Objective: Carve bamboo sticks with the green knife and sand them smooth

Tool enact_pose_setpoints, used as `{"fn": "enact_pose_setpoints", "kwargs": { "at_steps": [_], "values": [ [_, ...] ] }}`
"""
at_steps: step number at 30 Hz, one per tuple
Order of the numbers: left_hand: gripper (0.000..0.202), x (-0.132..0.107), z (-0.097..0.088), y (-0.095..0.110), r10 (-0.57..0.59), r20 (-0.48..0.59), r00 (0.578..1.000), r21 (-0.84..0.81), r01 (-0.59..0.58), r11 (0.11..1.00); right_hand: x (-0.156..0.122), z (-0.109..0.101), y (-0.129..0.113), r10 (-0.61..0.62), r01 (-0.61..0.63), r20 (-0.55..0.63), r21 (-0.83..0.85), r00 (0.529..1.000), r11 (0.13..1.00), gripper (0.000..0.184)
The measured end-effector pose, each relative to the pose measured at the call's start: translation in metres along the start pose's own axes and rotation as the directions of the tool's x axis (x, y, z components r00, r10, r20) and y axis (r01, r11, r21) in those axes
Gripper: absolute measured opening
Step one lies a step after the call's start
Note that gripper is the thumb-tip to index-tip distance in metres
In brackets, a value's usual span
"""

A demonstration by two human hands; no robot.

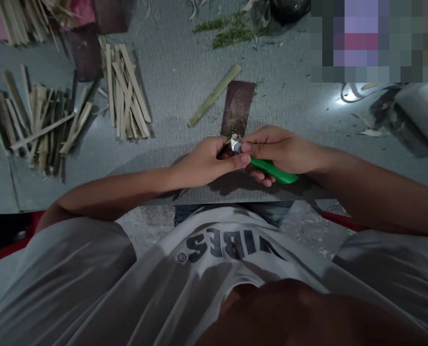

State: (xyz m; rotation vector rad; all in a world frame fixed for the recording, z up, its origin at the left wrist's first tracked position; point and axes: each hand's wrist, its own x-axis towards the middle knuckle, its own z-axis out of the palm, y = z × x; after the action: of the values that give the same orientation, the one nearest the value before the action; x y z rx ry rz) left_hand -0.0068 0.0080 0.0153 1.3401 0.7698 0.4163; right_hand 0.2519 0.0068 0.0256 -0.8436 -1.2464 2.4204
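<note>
My right hand (279,149) is closed round a green-handled utility knife (275,171), whose metal blade tip (236,145) points left. My left hand (210,161) is closed in a pinch on a small pale piece right at the blade tip, its thumb pressed against the blade end. What that piece is I cannot make out. Both hands meet just in front of a dark brown rectangular pad (237,106) lying on the grey table (178,72).
A single bamboo strip (215,95) lies left of the pad. A pile of pale bamboo strips (125,93) and a darker heap (41,125) lie at the left. Green shavings (232,30) lie at the back. A pale object (421,113) sits at the right.
</note>
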Motion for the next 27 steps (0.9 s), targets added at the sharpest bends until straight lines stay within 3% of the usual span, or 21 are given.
{"fn": "enact_pose_setpoints", "kwargs": {
  "at_steps": [5, 12, 16, 19, 21, 23, 25, 27],
  "values": [
    [0.082, 0.0, 0.0, -0.005, 0.03, -0.042, 0.999, 0.114, -0.025, 0.993, 0.007, 0.005, 0.01, -0.028, 0.026, 0.023, 0.083, 0.999, 0.996, 0.054],
    [0.086, -0.001, 0.0, 0.001, -0.004, -0.107, 0.994, 0.18, 0.024, 0.983, 0.013, 0.02, 0.014, -0.15, 0.156, -0.17, 0.022, 0.974, 0.988, 0.065],
    [0.081, -0.002, 0.005, -0.001, -0.047, -0.124, 0.991, 0.072, 0.056, 0.996, 0.015, 0.018, 0.016, -0.179, 0.184, -0.195, 0.005, 0.964, 0.983, 0.068],
    [0.071, -0.002, 0.008, 0.004, -0.102, -0.13, 0.986, -0.163, 0.081, 0.983, 0.013, 0.01, 0.013, -0.218, 0.221, -0.151, 0.007, 0.964, 0.975, 0.065],
    [0.062, -0.002, 0.008, 0.011, -0.173, -0.073, 0.982, -0.345, 0.138, 0.928, 0.011, 0.005, 0.01, -0.264, 0.264, -0.169, -0.022, 0.95, 0.964, 0.06],
    [0.046, -0.002, 0.008, 0.018, -0.266, 0.025, 0.964, -0.463, 0.247, 0.851, 0.011, 0.002, 0.009, -0.345, 0.332, -0.246, -0.093, 0.906, 0.939, 0.056],
    [0.037, -0.001, 0.007, 0.021, -0.33, 0.129, 0.935, -0.511, 0.348, 0.786, 0.012, 0.003, 0.009, -0.403, 0.356, -0.322, -0.197, 0.856, 0.913, 0.052],
    [0.034, 0.0, 0.006, 0.02, -0.356, 0.216, 0.909, -0.527, 0.416, 0.741, 0.013, 0.005, 0.011, -0.413, 0.323, -0.358, -0.286, 0.837, 0.902, 0.053]
  ]
}}
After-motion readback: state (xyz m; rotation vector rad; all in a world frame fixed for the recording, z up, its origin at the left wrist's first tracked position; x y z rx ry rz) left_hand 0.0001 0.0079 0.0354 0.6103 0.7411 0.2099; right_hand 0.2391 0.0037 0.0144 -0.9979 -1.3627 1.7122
